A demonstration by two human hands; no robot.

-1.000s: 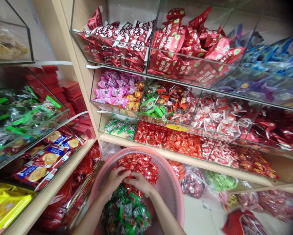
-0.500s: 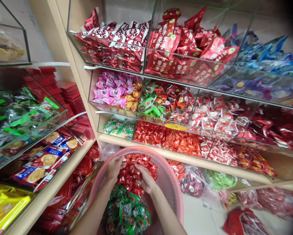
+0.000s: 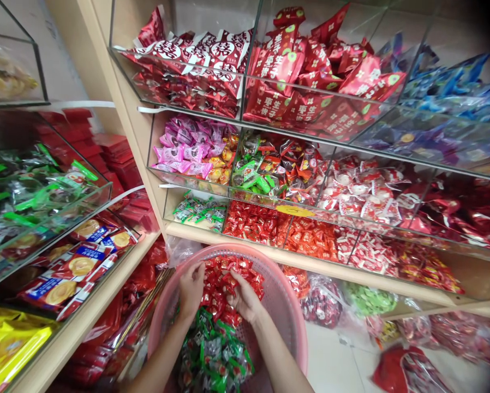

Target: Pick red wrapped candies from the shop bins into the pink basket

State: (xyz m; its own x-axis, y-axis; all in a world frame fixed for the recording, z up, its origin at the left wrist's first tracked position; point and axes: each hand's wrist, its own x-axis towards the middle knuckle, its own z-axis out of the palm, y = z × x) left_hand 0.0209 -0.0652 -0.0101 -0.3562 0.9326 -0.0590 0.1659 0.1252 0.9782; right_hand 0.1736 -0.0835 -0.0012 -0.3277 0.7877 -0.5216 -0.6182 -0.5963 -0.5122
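A pink perforated plastic basket [image 3: 292, 305] stands on the floor below the shelves. Red-wrapped candies [image 3: 218, 303] are heaped in its far part, and green-and-clear wrapped candies [image 3: 218, 355] lie in its near part. My left hand [image 3: 191, 286] is at the left side of the red heap, its fingers bent inward and pressed together; anything between them is hidden. Over the right side of the heap, my right hand [image 3: 245, 297] has its fingers loosely curved and apart, close to the red candies.
Clear shelf bins hold red candies [image 3: 251, 222], orange-red candies [image 3: 312, 239] and green-wrapped candies [image 3: 199, 210]. The wooden shelf edge [image 3: 330, 270] runs just behind the basket. Bagged sweets [image 3: 322, 300] sit on the floor at right. Biscuit packs [image 3: 81, 265] fill a left shelf.
My left hand has shifted slightly left, away from the red candies. My right hand has opened a little and moved slightly right. The basket stays in place.
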